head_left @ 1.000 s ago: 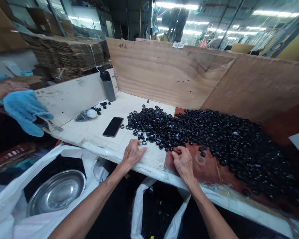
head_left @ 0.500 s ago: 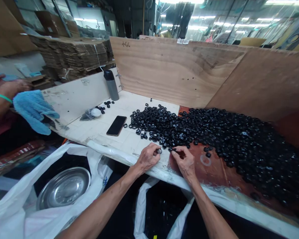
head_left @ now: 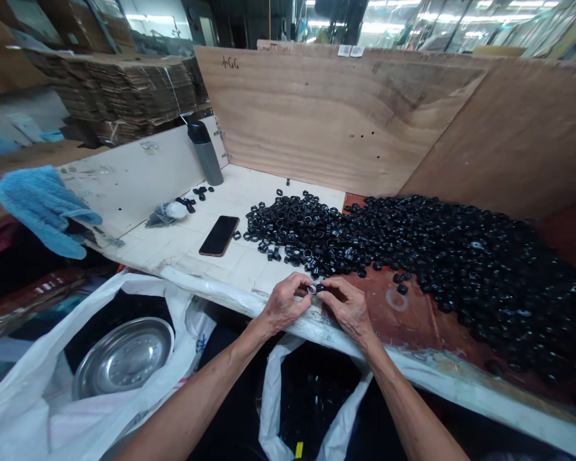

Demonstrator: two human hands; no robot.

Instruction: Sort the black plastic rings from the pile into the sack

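Observation:
My left hand [head_left: 288,301] pinches a small ring [head_left: 312,290] with a pale, shiny rim between thumb and fingers. Close against it, my right hand [head_left: 348,307] grips a small black ring [head_left: 320,288] at its fingertips. The two pieces meet or nearly meet; I cannot tell whether they touch. Both hands are over the front edge of the worktable. Just beyond them spreads a large pile of black rings [head_left: 307,224], which continues far to the right.
A phone [head_left: 219,235], a grey bottle [head_left: 205,153] and a small plastic bag [head_left: 166,214] stand or lie on the left. Wooden boards [head_left: 317,121] wall the back. Below the edge hang an open white bag [head_left: 271,390] and another holding a metal bowl [head_left: 127,355]. A blue towel [head_left: 43,205] hangs at left.
My right hand has moved left from the pile's edge with a black ring, up to the ring in my left hand. The view has shifted slightly; the other person's hands at left are mostly out of sight.

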